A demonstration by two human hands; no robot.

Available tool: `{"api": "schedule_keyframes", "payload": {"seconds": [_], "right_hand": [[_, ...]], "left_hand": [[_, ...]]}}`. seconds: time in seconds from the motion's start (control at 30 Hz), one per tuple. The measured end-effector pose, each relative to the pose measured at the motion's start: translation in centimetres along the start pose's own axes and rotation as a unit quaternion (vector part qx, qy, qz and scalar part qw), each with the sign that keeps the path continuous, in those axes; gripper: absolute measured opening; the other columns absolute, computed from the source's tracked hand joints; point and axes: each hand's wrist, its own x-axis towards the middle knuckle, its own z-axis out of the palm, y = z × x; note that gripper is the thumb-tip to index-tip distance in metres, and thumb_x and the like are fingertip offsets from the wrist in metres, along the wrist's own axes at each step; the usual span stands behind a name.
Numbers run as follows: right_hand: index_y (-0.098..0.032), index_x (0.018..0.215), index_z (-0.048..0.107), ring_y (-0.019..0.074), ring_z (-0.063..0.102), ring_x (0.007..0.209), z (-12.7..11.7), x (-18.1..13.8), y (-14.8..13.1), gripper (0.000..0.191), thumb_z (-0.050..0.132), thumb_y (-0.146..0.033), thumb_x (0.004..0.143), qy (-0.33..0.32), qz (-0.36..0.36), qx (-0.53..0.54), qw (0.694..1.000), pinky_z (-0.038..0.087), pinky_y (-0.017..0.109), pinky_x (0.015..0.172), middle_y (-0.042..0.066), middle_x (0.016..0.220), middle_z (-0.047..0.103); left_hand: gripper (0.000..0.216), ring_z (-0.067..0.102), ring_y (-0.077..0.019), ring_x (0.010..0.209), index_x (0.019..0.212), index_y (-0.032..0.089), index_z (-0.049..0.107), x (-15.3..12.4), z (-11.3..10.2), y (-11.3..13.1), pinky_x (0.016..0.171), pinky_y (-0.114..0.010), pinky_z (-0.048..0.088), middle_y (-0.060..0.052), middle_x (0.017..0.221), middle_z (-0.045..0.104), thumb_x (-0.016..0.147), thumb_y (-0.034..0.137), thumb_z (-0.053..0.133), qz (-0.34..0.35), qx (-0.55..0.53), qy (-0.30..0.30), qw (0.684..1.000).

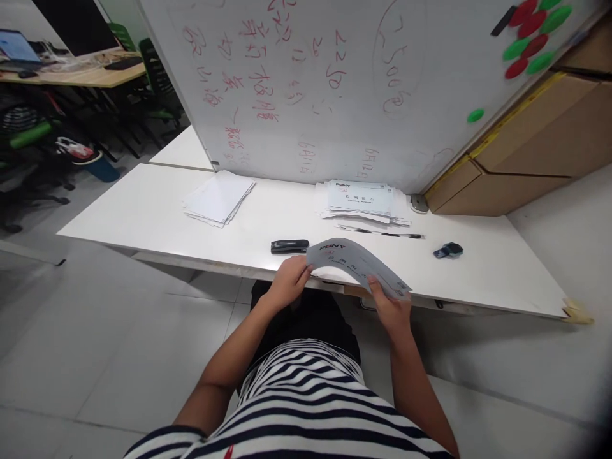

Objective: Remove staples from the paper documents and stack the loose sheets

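Note:
Both hands hold a bowed sheaf of printed paper (356, 262) marked PONY, just above the front edge of the white table. My left hand (289, 280) pinches its left end, and my right hand (389, 306) grips its lower right part with the thumb on top. How many sheets it has I cannot tell. A black stapler (289, 246) lies on the table close by my left hand. Behind the sheaf is a stack of similar PONY reports (361, 199). Farther left sits a pile of blank-looking white sheets (220, 197).
A whiteboard (306, 83) with red writing and round magnets stands along the back of the table (143, 204). Cardboard boxes (526, 140) are stacked at the right. A dark wristwatch (448, 250) and a thin dark-and-clear strip (382, 232) lie on the tabletop.

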Motion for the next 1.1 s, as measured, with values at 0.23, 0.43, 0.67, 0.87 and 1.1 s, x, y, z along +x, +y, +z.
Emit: {"api": "schedule_keyframes", "payload": {"seconds": [0.23, 0.43, 0.67, 0.87, 1.1], "right_hand": [[-0.017, 0.102, 0.070, 0.0276, 0.064, 0.104, 3.9, 1.7, 1.8, 0.042, 0.057, -0.052, 0.081, -0.081, -0.049, -0.058, 0.994, 0.049, 0.040, 0.092, 0.010, 0.098, 0.072], [-0.020, 0.101, 0.070, 0.0268, 0.059, 0.114, 2.9, 0.9, 2.1, 0.041, 0.062, -0.053, 0.077, -0.067, -0.001, -0.038, 0.997, 0.045, 0.037, 0.100, 0.007, 0.103, 0.072], [-0.013, 0.110, 0.067, 0.0329, 0.063, 0.108, -0.7, 0.6, 3.5, 0.063, 0.079, -0.050, 0.060, 0.029, 0.185, 0.024, 0.982, 0.051, 0.042, 0.096, 0.012, 0.111, 0.071], [-0.013, 0.107, 0.069, 0.0332, 0.064, 0.107, -1.2, 0.2, 4.4, 0.059, 0.082, -0.047, 0.059, -0.041, 0.229, 0.117, 0.966, 0.052, 0.047, 0.097, 0.011, 0.111, 0.071], [-0.015, 0.106, 0.070, 0.0316, 0.063, 0.110, 0.5, -0.1, 3.6, 0.057, 0.085, -0.042, 0.058, -0.099, 0.243, 0.160, 0.952, 0.048, 0.048, 0.102, 0.010, 0.116, 0.069]], "left_hand": [[0.027, 0.058, -0.0214, 0.097, 0.089, 0.018, 0.062, -0.4, 1.8, -3.1, 0.082, -0.037, 0.044, -0.008, 0.097, 0.064, 0.097, 0.027, 0.038, -0.007, 0.103, 0.048, 0.994], [0.028, 0.055, -0.0229, 0.108, 0.097, 0.020, 0.063, -1.4, 0.7, -2.2, 0.092, -0.040, 0.042, -0.009, 0.113, 0.063, 0.096, 0.031, 0.037, -0.024, 0.090, 0.039, 0.995], [0.044, 0.037, -0.0324, 0.131, 0.127, 0.023, 0.053, 1.6, -0.3, -4.1, 0.106, -0.050, 0.027, -0.013, 0.132, 0.053, 0.089, 0.046, 0.052, -0.090, 0.135, 0.074, 0.984], [0.044, 0.054, -0.0278, 0.094, 0.110, 0.020, 0.059, 3.1, 0.0, -7.5, 0.080, -0.039, 0.040, -0.011, 0.097, 0.062, 0.086, 0.056, 0.052, -0.094, 0.153, 0.014, 0.984], [0.041, 0.052, -0.0231, 0.086, 0.106, 0.020, 0.059, 2.7, -0.4, -8.0, 0.077, -0.035, 0.038, -0.007, 0.094, 0.061, 0.086, 0.056, 0.053, -0.034, 0.145, 0.001, 0.989]]}}
